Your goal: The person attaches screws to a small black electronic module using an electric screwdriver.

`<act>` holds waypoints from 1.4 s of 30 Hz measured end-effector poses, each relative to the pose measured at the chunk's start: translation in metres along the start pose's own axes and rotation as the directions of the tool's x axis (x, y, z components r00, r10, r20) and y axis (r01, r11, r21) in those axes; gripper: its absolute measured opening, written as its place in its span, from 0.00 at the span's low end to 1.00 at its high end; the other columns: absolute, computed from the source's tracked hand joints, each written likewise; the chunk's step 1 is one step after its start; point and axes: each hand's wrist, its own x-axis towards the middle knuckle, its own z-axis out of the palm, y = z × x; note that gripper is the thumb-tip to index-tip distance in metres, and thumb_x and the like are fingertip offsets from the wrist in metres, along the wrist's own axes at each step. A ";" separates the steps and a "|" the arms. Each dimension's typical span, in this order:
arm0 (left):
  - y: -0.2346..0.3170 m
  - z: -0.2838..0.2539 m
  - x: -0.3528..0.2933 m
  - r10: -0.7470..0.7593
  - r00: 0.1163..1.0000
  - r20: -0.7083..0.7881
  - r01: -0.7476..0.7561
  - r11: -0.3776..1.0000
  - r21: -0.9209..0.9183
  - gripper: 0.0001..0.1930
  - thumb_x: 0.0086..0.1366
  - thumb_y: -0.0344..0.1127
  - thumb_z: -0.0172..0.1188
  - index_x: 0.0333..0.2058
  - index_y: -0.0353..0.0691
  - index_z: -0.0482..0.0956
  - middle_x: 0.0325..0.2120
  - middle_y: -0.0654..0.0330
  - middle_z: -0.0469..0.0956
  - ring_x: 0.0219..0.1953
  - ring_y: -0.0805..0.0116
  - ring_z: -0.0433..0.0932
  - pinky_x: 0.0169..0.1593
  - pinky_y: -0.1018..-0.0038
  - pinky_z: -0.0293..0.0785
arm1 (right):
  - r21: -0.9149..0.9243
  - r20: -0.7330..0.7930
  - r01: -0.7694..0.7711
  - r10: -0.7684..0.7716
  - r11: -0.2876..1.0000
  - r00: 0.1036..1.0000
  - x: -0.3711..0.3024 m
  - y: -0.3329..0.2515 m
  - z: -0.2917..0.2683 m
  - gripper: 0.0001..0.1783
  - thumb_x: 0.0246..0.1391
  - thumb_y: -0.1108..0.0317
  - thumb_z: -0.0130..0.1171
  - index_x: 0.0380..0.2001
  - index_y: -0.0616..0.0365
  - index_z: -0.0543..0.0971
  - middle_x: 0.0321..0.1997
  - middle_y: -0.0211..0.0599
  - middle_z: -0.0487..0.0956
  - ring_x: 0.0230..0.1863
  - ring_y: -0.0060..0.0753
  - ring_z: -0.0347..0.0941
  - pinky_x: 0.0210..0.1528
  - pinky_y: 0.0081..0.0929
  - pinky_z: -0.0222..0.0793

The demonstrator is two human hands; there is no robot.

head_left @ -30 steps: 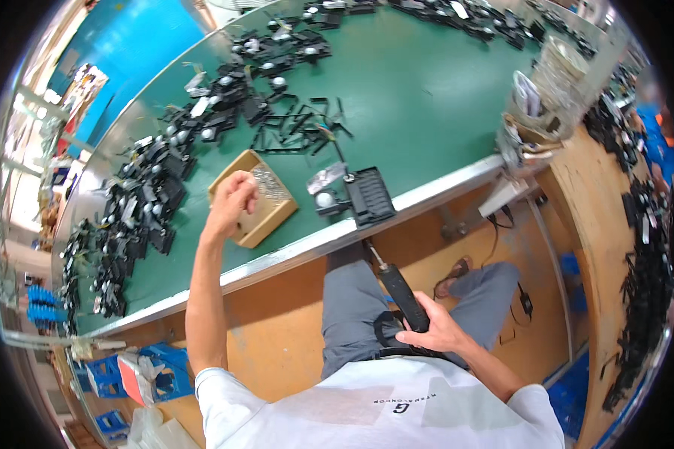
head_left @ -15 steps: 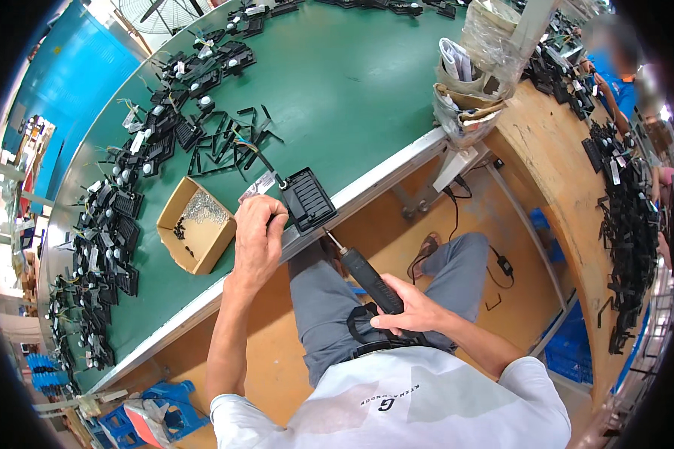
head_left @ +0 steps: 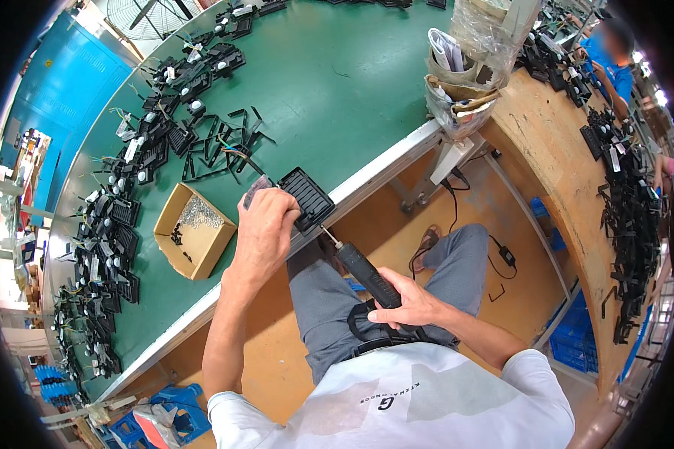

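A black finned floodlight housing lies at the near edge of the green table, with coloured wires running from its far left side. My left hand is closed at the housing's left edge, fingers bent over it; the fingertips are partly hidden. In my right hand is a black electric screwdriver, held over my lap. Its thin bit points up at the housing's near corner and seems to reach it; contact is too small to tell. Left of my left hand stands an open cardboard box of small silver and black screws.
Loose black brackets lie beyond the housing. Many floodlights with wires line the table's left side. A plastic-wrapped post with pouches rises at the far right corner. Another person sits by the wooden table at right.
My left hand has shifted slightly right, its fingers now further over the housing's left edge. The housing is turned a little. The screwdriver has hardly moved; the whole view has shifted slightly.
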 end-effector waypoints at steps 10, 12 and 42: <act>0.037 0.005 -0.011 -0.090 0.987 -0.131 0.137 0.898 0.419 0.07 0.60 0.25 0.63 0.36 0.42 0.77 0.40 0.65 0.79 0.58 0.55 0.73 0.64 0.32 0.46 | 0.004 0.012 0.018 -0.018 1.000 1.000 0.002 0.001 -0.005 0.33 0.53 0.67 0.72 0.57 0.61 0.66 0.25 0.26 0.73 0.19 0.19 0.72 0.21 0.22 0.70; 0.036 0.007 -0.019 -0.092 0.984 -0.149 0.140 0.927 0.347 0.07 0.60 0.24 0.63 0.36 0.41 0.77 0.41 0.63 0.79 0.57 0.54 0.74 0.64 0.38 0.52 | 0.003 0.007 0.016 -0.016 1.000 1.000 0.003 0.000 -0.006 0.33 0.53 0.67 0.72 0.57 0.61 0.66 0.25 0.26 0.73 0.19 0.19 0.72 0.21 0.22 0.70; 0.016 0.013 0.009 -0.082 0.996 0.037 0.084 0.995 -0.052 0.04 0.59 0.22 0.62 0.33 0.34 0.77 0.39 0.56 0.79 0.41 0.56 0.73 0.46 0.64 0.71 | 0.199 0.064 0.196 -0.212 0.960 0.975 0.029 0.038 0.001 0.39 0.53 0.70 0.70 0.65 0.61 0.63 0.22 0.26 0.74 0.16 0.16 0.69 0.19 0.19 0.65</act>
